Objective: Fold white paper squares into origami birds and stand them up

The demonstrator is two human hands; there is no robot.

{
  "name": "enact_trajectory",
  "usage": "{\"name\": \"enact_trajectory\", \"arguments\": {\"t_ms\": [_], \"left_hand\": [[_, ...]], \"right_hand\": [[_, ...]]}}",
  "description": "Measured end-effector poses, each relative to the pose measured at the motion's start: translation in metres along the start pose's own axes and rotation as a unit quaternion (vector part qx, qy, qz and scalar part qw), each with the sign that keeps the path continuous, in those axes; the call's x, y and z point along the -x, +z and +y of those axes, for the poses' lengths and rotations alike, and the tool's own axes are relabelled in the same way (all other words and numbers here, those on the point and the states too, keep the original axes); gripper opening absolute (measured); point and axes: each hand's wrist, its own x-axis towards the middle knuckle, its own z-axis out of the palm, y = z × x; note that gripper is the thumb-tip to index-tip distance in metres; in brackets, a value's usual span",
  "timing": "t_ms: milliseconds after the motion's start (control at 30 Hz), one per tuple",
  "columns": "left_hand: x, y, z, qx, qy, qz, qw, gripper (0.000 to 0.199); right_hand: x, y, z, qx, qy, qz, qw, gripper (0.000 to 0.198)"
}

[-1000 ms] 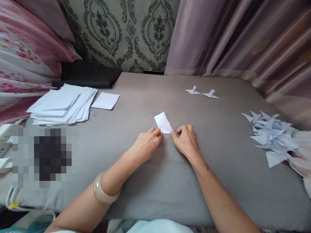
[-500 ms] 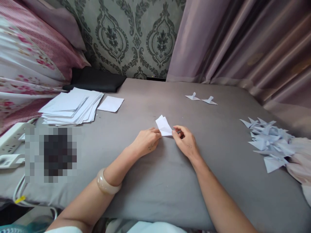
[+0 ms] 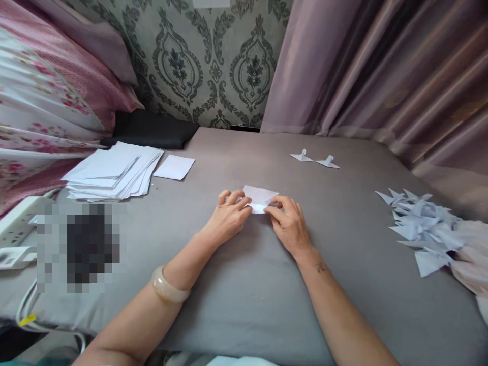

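A small folded piece of white paper (image 3: 261, 195) lies on the grey cloth between my two hands. Its near edge is bent up into a narrow flap. My left hand (image 3: 231, 214) grips the paper's left end, with the fingers curled over it. At the right end, my right hand (image 3: 288, 219) pinches the paper between thumb and fingers. The fingertips hide both of its ends in part.
A stack of white paper (image 3: 114, 170) stands at the left, with a single white sheet (image 3: 175, 166) beside it. Folded paper birds (image 3: 423, 218) are heaped at the right; two more paper birds (image 3: 314, 158) sit farther back. A power strip (image 3: 17, 226) lies at the left edge.
The paper has turned and been spread wider, with its near edge now folded up. My left fingers have moved up over its left end, and my right hand has closed on the right end.
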Motion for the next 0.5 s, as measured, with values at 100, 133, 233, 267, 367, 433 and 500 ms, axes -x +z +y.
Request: {"name": "enact_trajectory", "arguments": {"t_ms": [100,133,233,267,367,433,500], "left_hand": [[-0.001,0.004,0.006,0.02,0.034,-0.04,0.998,0.025],[-0.002,0.005,0.008,0.025,0.037,-0.047,0.998,0.024],[-0.003,0.008,0.012,0.036,0.031,-0.055,0.997,0.023],[-0.003,0.008,0.013,0.04,0.025,-0.052,0.998,0.024],[-0.004,0.011,0.012,0.058,0.005,-0.039,0.998,0.026],[-0.006,0.013,0.011,0.069,-0.01,-0.032,0.997,0.029],[-0.009,0.016,0.01,0.078,-0.027,-0.023,0.996,0.031]], "right_hand": [[0.006,-0.004,-0.002,0.041,0.003,-0.045,0.998,0.027],[0.007,-0.006,-0.003,0.051,0.01,-0.056,0.997,0.027],[0.01,-0.01,-0.007,0.068,0.039,-0.073,0.994,0.023],[0.01,-0.011,-0.007,0.072,0.05,-0.079,0.993,0.022],[0.011,-0.012,-0.008,0.072,0.078,-0.098,0.989,0.019],[0.012,-0.012,-0.008,0.066,0.1,-0.109,0.987,0.018],[0.013,-0.011,-0.009,0.063,0.127,-0.113,0.983,0.018]]}}
